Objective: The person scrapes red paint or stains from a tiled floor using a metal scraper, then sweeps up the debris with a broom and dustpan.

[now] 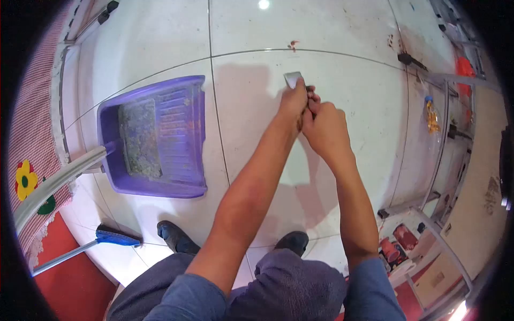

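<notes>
Both hands meet over the white tile floor: left hand clenched on a small metal scraper, blade pointing away; right hand wrapped tight vs. the left (pressed together). Purple dustpan w/ debris lies well left; blue broom nearer the shoes.

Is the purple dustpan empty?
No. The purple dustpan on the tiled floor holds a layer of greyish debris along its left half.
</notes>
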`<state>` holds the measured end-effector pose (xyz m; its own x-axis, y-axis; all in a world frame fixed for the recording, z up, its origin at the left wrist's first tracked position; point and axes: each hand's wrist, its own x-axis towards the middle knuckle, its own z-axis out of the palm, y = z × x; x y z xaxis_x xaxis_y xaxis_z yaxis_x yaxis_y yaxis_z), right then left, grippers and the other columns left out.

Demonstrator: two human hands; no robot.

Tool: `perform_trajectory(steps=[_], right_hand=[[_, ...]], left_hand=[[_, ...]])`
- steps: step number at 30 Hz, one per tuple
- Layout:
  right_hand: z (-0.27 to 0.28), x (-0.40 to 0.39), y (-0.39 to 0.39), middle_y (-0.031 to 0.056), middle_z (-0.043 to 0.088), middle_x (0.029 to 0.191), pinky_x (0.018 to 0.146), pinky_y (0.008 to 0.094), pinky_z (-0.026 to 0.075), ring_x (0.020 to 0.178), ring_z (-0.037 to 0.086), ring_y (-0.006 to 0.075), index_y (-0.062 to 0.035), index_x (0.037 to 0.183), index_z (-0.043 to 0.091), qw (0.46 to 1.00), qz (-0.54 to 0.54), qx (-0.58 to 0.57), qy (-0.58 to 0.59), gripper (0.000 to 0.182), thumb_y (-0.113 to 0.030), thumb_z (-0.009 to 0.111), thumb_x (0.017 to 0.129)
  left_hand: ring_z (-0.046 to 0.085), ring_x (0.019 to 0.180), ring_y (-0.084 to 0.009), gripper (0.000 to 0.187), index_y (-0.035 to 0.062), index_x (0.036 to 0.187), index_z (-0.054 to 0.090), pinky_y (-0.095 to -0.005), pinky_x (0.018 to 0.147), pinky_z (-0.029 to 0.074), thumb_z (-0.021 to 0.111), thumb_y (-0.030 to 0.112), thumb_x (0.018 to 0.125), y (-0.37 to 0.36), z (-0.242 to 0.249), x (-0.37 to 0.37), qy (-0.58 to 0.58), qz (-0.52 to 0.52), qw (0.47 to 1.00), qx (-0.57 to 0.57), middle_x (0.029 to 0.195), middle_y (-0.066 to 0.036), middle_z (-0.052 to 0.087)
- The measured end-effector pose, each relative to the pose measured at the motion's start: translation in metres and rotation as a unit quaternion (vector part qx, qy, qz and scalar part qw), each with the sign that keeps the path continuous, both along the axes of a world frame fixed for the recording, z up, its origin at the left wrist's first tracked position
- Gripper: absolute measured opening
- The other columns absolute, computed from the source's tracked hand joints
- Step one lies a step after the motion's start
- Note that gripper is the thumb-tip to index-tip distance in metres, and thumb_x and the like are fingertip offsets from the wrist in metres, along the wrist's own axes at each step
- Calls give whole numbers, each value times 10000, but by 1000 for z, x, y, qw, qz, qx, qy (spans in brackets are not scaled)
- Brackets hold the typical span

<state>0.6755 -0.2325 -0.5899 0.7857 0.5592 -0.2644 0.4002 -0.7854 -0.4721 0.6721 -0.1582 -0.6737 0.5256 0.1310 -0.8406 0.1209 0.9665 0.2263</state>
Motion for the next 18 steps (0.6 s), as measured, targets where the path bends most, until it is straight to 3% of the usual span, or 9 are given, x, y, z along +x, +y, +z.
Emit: perform_trajectory(steps=[4, 6, 7, 9, 11, 12, 13, 15, 18], right_hand=[[10, 3, 12, 249, 611, 734, 656, 482, 483, 696, 599, 429, 6, 874, 659, 994, -42, -4, 99, 243, -156, 480, 855], [-2, -5, 8, 240, 612, 715, 643, 466, 483, 683, 596, 425, 2, 913, 660, 1000, 17, -2, 2, 240, -149, 482, 856], [-7, -10, 2, 236, 613, 706, 636, 458, 484, 676, 595, 423, 0, 932, 661, 998, 47, 3, -48, 242, -145, 483, 857], [7, -27, -18, 199, 603, 641, 586, 408, 479, 579, 610, 332, -12, 1039, 651, 996, 64, -16, -59, 269, -163, 517, 862], [36, -46, -39, 187, 629, 667, 554, 374, 481, 557, 616, 264, 0, 1067, 646, 993, -39, 37, 110, 305, -208, 539, 871], [40, -54, -50, 136, 604, 635, 507, 327, 450, 513, 559, 189, 2, 1122, 621, 984, -94, 67, 134, 345, -233, 550, 879], [42, -62, -57, 86, 578, 603, 461, 279, 419, 468, 502, 113, 3, 1177, 595, 971, -152, 94, 160, 392, -258, 562, 888], [62, -77, -60, 40, 531, 604, 424, 243, 369, 452, 437, 70, 9, 1210, 570, 948, -170, 166, 211, 421, -276, 562, 900], [122, -92, -42, 7, 489, 627, 395, 209, 317, 435, 366, 41, 18, 1248, 534, 922, -128, 241, 274, 446, -277, 558, 915]], left_hand=[[517, 575, -174, 427, -29, 859, 517, -321, 500, 465, 348, 340, 992, 8, 6, 0, -14, -37, 995, 92, 622, -61, 475], [528, 580, -197, 428, -9, 837, 539, -351, 534, 474, 354, 346, 990, 16, 12, -3, -6, -95, 985, 142, 647, -79, 523], [535, 590, -207, 444, 5, 822, 554, -362, 547, 474, 344, 358, 989, 16, 11, -8, -14, -117, 987, 108, 658, -85, 539], [567, 647, -226, 517, 20, 845, 588, -359, 598, 482, 312, 437, 978, 0, 2, -34, -4, -140, 986, 85, 704, -102, 569], [631, 730, -232, 693, -17, 989, 585, -375, 649, 524, 293, 607, 922, -19, -45, -84, -141, -291, 886, 332, 849, -138, 630], [612, 832, -238, 641, -12, 1012, 575, -408, 746, 494, 275, 552, 946, 2, 26, -108, -97, -387, 893, 209, 881, -149, 611], [635, 788, -258, 705, -22, 1002, 604, -411, 741, 506, 241, 579, 939, 23, 73, -122, -34, -543, 803, 242, 795, -161, 616], [638, 718, -299, 678, -30, 923, 654, -420, 712, 511, 314, 556, 932, 55, 101, -152, -86, -717, 568, 396, 762, -182, 639], [621, 663, -332, 595, -17, 834, 681, -425, 680, 503, 412, 507, 914, 114, 107, -191, -105, -781, 301, 537, 795, -200, 656]])
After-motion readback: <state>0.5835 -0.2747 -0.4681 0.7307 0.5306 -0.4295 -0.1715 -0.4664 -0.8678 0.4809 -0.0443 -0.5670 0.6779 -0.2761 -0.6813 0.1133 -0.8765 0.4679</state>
